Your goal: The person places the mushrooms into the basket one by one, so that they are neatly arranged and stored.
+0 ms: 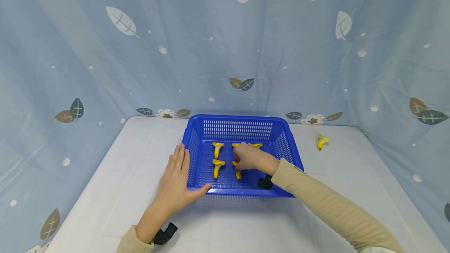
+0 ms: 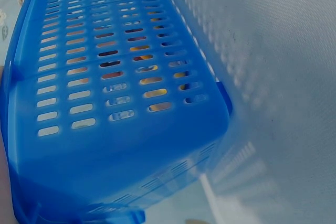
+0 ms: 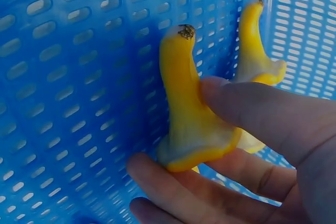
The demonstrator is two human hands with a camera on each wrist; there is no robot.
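Note:
A blue plastic basket (image 1: 242,191) with slotted walls stands on the white table. On its floor lie several yellow mushrooms, such as one at the left (image 1: 217,168) and another behind it (image 1: 217,149). My right hand (image 1: 251,156) reaches inside and holds a yellow mushroom (image 3: 191,108), thumb against the stem and fingers by the cap, as the right wrist view shows. My left hand (image 1: 177,184) rests on the basket's left rim with its fingers straight and its thumb out over the near left corner. Part of the back row is hidden behind my right hand.
One yellow mushroom (image 1: 322,141) lies on the table (image 1: 337,179) to the right of the basket. A blue patterned curtain (image 1: 197,57) hangs behind the table and along its sides. Black wrist devices (image 1: 165,234) are worn at both wrists.

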